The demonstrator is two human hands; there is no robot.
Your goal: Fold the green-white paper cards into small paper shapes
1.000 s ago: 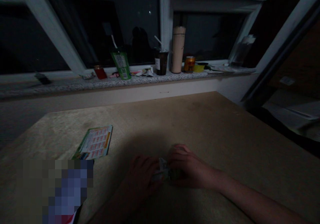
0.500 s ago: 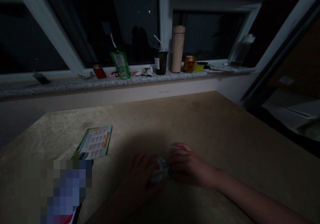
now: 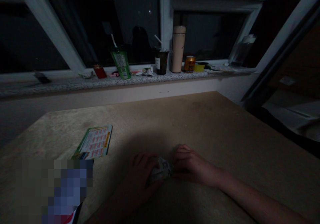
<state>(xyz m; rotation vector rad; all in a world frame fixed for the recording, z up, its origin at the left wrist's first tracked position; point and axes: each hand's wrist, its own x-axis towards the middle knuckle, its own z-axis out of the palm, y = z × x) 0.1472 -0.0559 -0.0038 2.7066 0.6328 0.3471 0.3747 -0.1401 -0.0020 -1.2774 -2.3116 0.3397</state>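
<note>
A small folded piece of printed paper (image 3: pixel 164 168), pale with dark and green print, lies on the brown tabletop (image 3: pixel 220 127) between my hands. My left hand (image 3: pixel 142 169) is around its left part, fingers on the far side and thumb along the near side. At the right end, my right hand (image 3: pixel 188 164) is closed, its fingers curled and its fingertips at the paper's edge. Dim light and the hand itself partly hide that grip. A printed card or booklet (image 3: pixel 96 142), green with red text, lies to the left of my hands.
A pixelated patch (image 3: pixel 67 190) covers something at the lower left. Along the granite sill (image 3: pixel 140 80) stand a red jar (image 3: pixel 100 71), a green cup (image 3: pixel 121 64), a dark cup (image 3: pixel 161 62), a beige flask (image 3: pixel 178 49), a gold can (image 3: pixel 189 64) and a clear bottle (image 3: pixel 242 52).
My right hand has shifted slightly right and its fingers have curled in more. More of the paper's right end shows. My left hand has stayed in place.
</note>
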